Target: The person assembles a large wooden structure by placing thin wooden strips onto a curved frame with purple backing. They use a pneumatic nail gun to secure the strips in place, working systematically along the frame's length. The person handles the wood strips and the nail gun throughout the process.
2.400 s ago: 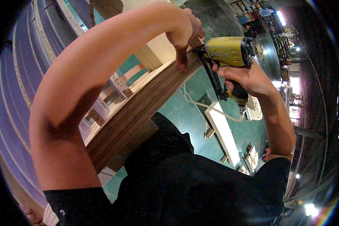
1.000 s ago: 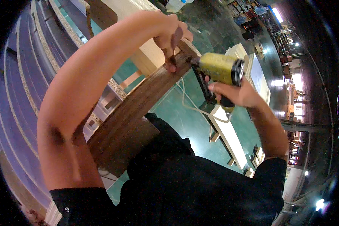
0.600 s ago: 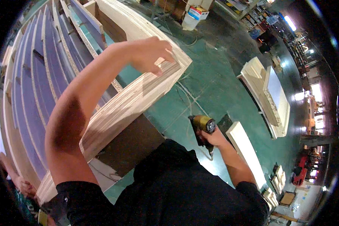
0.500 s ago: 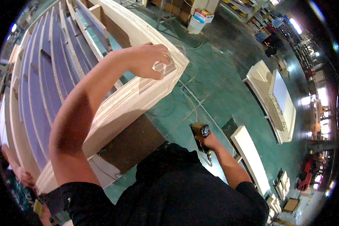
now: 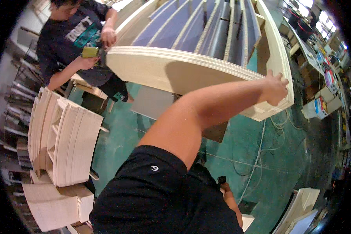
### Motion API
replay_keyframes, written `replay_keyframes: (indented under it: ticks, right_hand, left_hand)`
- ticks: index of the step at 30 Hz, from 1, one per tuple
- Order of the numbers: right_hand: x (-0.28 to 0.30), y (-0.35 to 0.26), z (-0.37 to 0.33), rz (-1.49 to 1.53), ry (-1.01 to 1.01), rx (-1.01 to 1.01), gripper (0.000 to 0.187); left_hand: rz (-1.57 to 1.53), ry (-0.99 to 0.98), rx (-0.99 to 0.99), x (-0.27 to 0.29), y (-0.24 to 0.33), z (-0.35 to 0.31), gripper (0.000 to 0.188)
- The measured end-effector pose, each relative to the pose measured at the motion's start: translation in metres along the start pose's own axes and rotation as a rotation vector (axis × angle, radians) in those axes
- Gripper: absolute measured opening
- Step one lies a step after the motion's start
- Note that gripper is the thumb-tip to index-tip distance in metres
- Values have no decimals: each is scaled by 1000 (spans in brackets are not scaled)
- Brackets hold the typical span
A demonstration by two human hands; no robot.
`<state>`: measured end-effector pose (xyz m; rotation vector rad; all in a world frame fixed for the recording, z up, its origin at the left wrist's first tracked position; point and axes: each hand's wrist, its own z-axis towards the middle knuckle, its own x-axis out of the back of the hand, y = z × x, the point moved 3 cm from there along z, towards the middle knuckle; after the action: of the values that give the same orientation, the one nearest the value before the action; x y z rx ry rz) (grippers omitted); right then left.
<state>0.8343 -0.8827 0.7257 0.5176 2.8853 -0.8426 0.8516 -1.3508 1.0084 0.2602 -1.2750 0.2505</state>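
Your left hand [image 5: 275, 89] lies spread on the near right corner of the pale wooden frame [image 5: 144, 70], fingers apart; your right hand [image 5: 225, 188], low and partly hidden, is closed around a dark tool [image 5: 222, 179]. Waist-high before you, that open-topped frame holds rows of purple-grey panels [image 5: 171, 33] standing on edge. At right, a red and blue carton [image 5: 321, 106] meets a white bucket [image 5: 308, 111]; whether it sits inside, you cannot tell. Green floor [image 5: 119, 124] spreads below, with loose hoses [image 5: 277, 124] near the frame's right corner. Behind them runs a cluttered desk [image 5: 310, 57]. To your left stands a ribbed wooden unit [image 5: 77, 144]. 1 co-worker [image 5: 82, 33] at the frame's left corner grips a yellow-green tool [image 5: 90, 52]. Your left forearm covers part of the near wall.
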Motion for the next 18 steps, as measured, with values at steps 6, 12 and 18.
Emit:
replay_keyframes:
  ticks: [6, 12, 18]
  right_hand:
    - [22, 33, 24, -294, -33, -66, 21]
    - [94, 153, 160, -633, -84, -247, 21]
    - [45, 140, 160, -982, -38, -237, 26]
  left_hand:
    - [-131, 172, -196, 7, 83, -101, 40]
    - [-573, -64, -225, -61, 119, -308, 12]
    - [-892, -212, 578, -210, 121, -532, 23]
